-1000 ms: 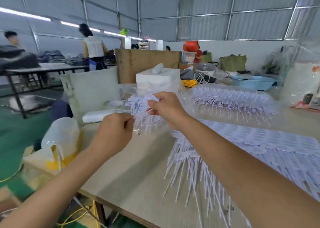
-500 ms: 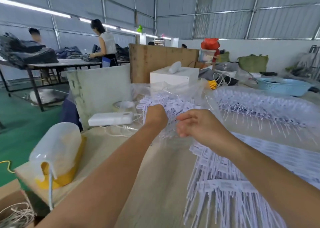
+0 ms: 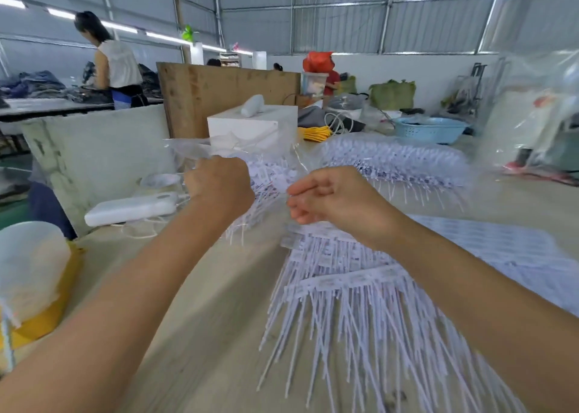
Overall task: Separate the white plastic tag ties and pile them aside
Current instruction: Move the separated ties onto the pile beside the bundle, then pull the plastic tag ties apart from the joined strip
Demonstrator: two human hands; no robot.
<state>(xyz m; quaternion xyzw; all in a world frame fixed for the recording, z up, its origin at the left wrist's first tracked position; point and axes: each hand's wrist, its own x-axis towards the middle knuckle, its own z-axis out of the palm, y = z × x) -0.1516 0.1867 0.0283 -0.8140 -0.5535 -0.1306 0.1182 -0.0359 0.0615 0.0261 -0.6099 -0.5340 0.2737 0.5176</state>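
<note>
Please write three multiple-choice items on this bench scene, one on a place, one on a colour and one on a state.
1. Where does the basin stand?
A. far right of the table
B. on the floor
C. under the left hand

2. What colour is the basin?
A. red
B. light blue
C. black

3. How is the left hand?
A. flat on the table
B. hanging empty
C. gripping a bunch of tag ties

Key: 1 A, it stands at the table's far right; 2 B, its rim is light blue; 3 C, ties fan out past the fist.
</note>
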